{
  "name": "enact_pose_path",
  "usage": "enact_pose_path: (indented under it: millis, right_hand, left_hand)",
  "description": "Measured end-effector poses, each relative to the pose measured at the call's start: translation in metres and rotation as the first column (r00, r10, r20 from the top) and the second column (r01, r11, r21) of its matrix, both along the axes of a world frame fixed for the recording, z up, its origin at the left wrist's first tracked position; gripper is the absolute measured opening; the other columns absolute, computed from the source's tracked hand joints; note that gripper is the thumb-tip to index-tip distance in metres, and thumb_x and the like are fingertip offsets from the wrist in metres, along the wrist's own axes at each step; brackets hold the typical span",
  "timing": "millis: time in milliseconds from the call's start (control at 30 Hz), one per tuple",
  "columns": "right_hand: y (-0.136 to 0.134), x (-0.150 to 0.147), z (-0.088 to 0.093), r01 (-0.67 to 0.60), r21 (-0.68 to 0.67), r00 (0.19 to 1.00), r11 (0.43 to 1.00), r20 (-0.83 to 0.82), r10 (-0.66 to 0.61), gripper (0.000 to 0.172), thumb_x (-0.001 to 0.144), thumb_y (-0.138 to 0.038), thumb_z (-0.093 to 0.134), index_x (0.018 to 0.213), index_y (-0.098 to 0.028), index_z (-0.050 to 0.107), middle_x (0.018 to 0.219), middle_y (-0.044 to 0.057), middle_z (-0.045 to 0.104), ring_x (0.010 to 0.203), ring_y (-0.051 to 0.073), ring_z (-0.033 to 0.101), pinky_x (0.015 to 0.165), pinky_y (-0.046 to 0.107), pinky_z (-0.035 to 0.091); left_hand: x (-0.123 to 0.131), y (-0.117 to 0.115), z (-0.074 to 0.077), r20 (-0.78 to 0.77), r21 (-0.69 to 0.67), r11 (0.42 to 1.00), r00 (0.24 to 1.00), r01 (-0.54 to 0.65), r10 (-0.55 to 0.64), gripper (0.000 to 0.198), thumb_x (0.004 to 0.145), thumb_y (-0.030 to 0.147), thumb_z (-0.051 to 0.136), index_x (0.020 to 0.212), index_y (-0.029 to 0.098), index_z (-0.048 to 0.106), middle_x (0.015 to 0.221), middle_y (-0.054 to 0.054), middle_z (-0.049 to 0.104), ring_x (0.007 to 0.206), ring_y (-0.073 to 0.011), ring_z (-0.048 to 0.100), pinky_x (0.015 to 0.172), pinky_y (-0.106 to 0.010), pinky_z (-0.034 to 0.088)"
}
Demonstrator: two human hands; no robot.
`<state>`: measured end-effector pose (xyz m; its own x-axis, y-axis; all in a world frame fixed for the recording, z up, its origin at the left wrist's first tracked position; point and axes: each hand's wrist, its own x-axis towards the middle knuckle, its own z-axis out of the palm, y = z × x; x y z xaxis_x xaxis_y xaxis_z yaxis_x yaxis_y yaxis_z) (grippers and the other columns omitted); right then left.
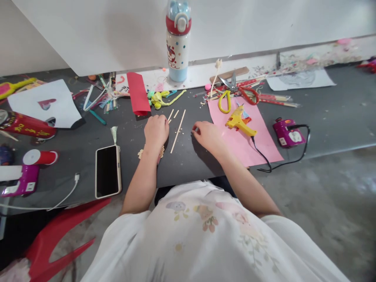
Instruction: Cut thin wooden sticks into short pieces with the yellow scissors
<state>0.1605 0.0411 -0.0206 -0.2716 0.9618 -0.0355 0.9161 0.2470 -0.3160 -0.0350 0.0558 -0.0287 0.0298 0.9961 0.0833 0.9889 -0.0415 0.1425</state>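
Observation:
My left hand (157, 132) rests low over the dark table with its fingers curled in; whatever they hold, if anything, is hidden. Short thin wooden sticks (176, 114) lie beside its fingertips. One longer wooden stick (178, 131) lies between the hands, with tiny cut bits around it. Under my left wrist, a cluster of small pale wooden pieces (140, 154) shows on both sides, partly covered. To the right, my right hand (208, 136) is loosely bent, thumb and forefinger apart, and nothing shows between them. It is near the pink paper sheet (258, 150).
A yellow glue gun (241, 122) lies on the pink sheet, its cord running to a purple power socket (289, 133). Scissors (232, 84) lie behind it. A bottle (178, 51) stands at the back. At left are a phone (107, 171), a red can (28, 124) and a thread spool (41, 157).

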Motion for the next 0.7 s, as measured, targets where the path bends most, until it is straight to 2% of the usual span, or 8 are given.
enact_pose_path:
  millis: [100,233,700]
  right_hand:
    - [-0.001,-0.017,-0.005,-0.081,0.022,0.996,0.996,0.048,0.080,0.020,0.090,-0.023,0.046,0.094,-0.018,0.065,0.093,0.010,0.068,0.084,0.023,0.063,0.073,0.033,0.043]
    - [-0.002,-0.030,-0.009,-0.088,0.053,0.993,0.995,0.078,0.083,0.024,0.093,-0.025,0.042,0.093,-0.016,0.065,0.094,0.012,0.067,0.084,0.024,0.063,0.071,0.033,0.043]
    - [-0.003,-0.039,-0.011,-0.113,0.053,0.986,0.992,0.129,0.105,0.026,0.091,-0.017,0.041,0.092,-0.012,0.066,0.094,0.015,0.067,0.086,0.026,0.063,0.074,0.035,0.046]
  left_hand:
    - [0.002,-0.002,0.001,-0.002,0.016,1.000,1.000,0.006,-0.006,0.031,0.095,0.027,0.033,0.097,0.018,0.063,0.097,-0.012,0.064,0.098,-0.0263,0.057,0.081,-0.036,0.042]
    - [0.003,-0.003,0.004,0.013,0.006,1.000,1.000,0.003,-0.003,0.034,0.095,0.027,0.030,0.096,0.017,0.063,0.097,-0.013,0.064,0.097,-0.0265,0.056,0.080,-0.036,0.042]
    - [0.001,-0.005,0.005,0.054,0.021,1.000,0.998,-0.018,0.017,0.032,0.095,0.027,0.031,0.097,0.017,0.062,0.099,-0.012,0.064,0.098,-0.0256,0.056,0.083,-0.036,0.041]
